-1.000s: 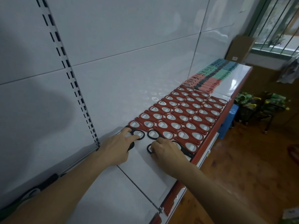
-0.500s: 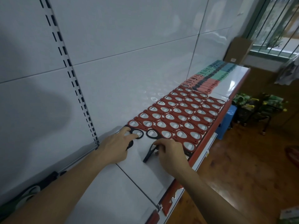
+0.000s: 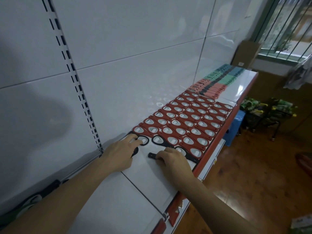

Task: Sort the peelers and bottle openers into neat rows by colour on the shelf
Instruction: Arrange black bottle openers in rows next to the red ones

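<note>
Red bottle openers [image 3: 189,119] lie in neat rows on the white shelf [image 3: 118,196]. Several black bottle openers sit at the near end of those rows. One black opener [image 3: 143,140] lies under the fingertips of my left hand [image 3: 120,153], which rests flat on it beside the back wall. My right hand [image 3: 174,163] covers another black opener [image 3: 152,155], whose handle end pokes out to the left of the curled fingers. A third black opener [image 3: 159,141] lies free between the hands. Pink, black and teal peelers [image 3: 217,81] lie in rows at the far end.
The shelf's red front edge [image 3: 217,137] runs along the right. A slotted upright [image 3: 74,76] stands on the back wall. More black items [image 3: 33,198] lie at the near left. A blue stool [image 3: 234,125] and a cart of green goods [image 3: 268,108] stand on the wooden floor.
My right hand has turned the black opener it holds, so its handle now points left across the shelf instead of toward me. My left hand has stayed on its opener.
</note>
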